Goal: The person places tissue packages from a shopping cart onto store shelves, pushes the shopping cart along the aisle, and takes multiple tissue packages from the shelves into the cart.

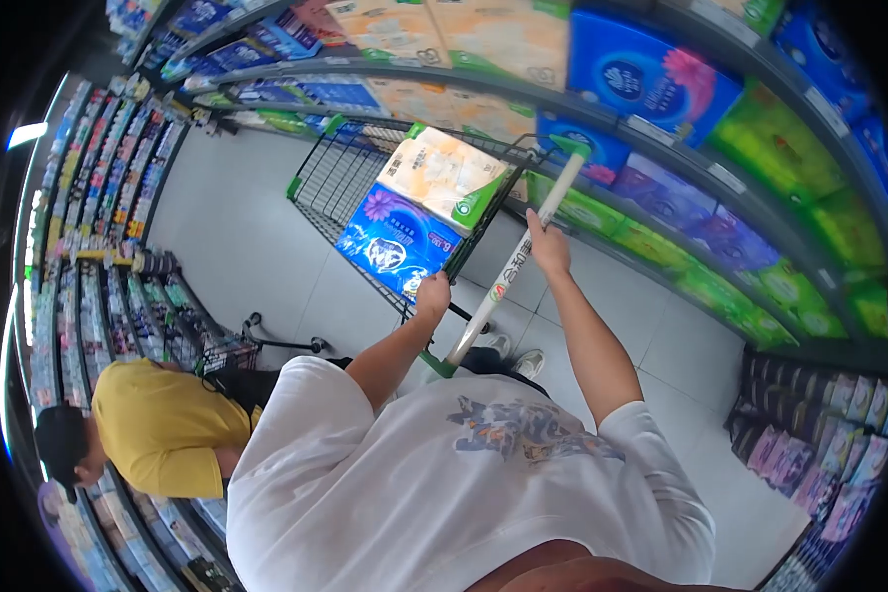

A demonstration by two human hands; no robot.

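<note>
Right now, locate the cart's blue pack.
Head view: the blue pack lies in the cart, left of the cream pack, with the left hand at its near corner.

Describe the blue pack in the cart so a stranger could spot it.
Start at the black wire shopping cart. The glossy blue plastic pack lies inside, beside a cream-and-green pack. Unlike that neighbour, it bears a purple flower.

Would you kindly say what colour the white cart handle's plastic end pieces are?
The plastic end pieces are green, best in the head view.
</note>
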